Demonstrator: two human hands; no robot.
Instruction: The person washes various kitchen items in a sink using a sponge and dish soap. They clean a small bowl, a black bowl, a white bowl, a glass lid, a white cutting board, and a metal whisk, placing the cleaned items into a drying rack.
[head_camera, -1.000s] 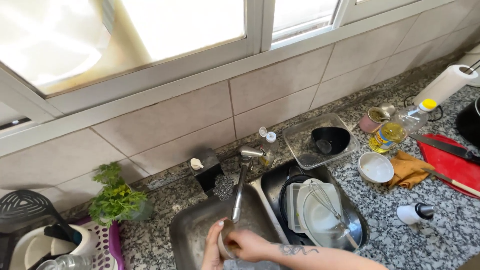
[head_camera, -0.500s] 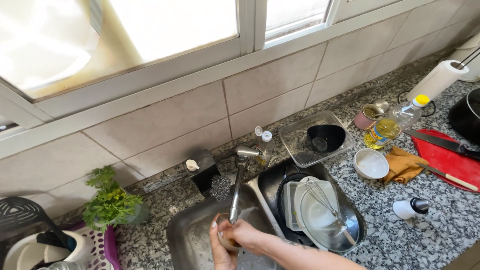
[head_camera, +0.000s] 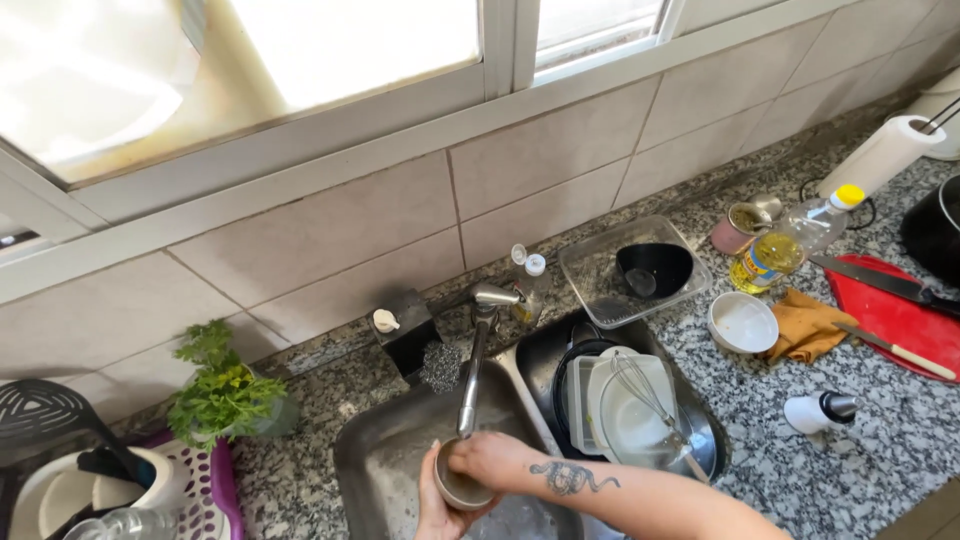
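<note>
Both hands' fingers (head_camera: 480, 458) clamped round metal cup (head_camera: 460, 487), prob. under faucet (head_camera: 478, 345), over sink (head_camera: 375, 450).

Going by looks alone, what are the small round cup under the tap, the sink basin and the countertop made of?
The small round cup, gripped by the left hand and right hand, looks like brushed metal: dull grey sheen. The sink basin seems stainless steel, matte grey with soft reflections. The countertop appears to be polished speckled granite, though a patterned imitation cannot be ruled out.
</note>
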